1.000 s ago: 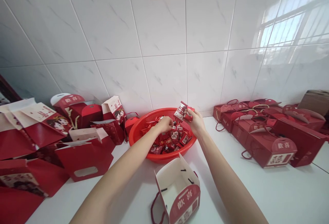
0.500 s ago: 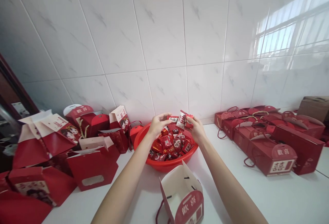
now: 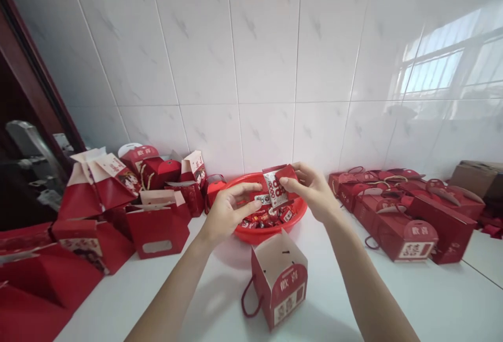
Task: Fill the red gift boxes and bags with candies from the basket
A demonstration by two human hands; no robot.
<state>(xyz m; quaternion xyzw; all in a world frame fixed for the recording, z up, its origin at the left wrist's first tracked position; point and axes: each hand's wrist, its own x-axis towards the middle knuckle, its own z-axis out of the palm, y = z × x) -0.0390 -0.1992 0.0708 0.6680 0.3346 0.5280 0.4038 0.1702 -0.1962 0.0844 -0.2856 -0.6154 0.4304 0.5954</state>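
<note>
My left hand (image 3: 227,212) pinches a small red-and-white candy packet (image 3: 262,198) between thumb and fingers. Close beside it, my right hand (image 3: 316,191) is closed on wrapped candy packets (image 3: 276,189), one white with red print and one mostly red. Both hands are above a red plastic basin (image 3: 257,235) heaped with small red-wrapped candies (image 3: 267,219). In front of the basin stands an open-topped red gift box (image 3: 280,292) with a cord handle hanging at its left side; its bottom is hidden from me.
Several red gift boxes (image 3: 157,229), some with open tops, crowd the left of the white table (image 3: 220,300). More closed red boxes (image 3: 408,237) stand in rows at the right, with a brown cardboard box (image 3: 475,179) behind. A tiled wall (image 3: 267,138) rises at the back.
My hands have come nearer to me, with the packets held larger in view. The camera has shifted, so the whole gift box now shows.
</note>
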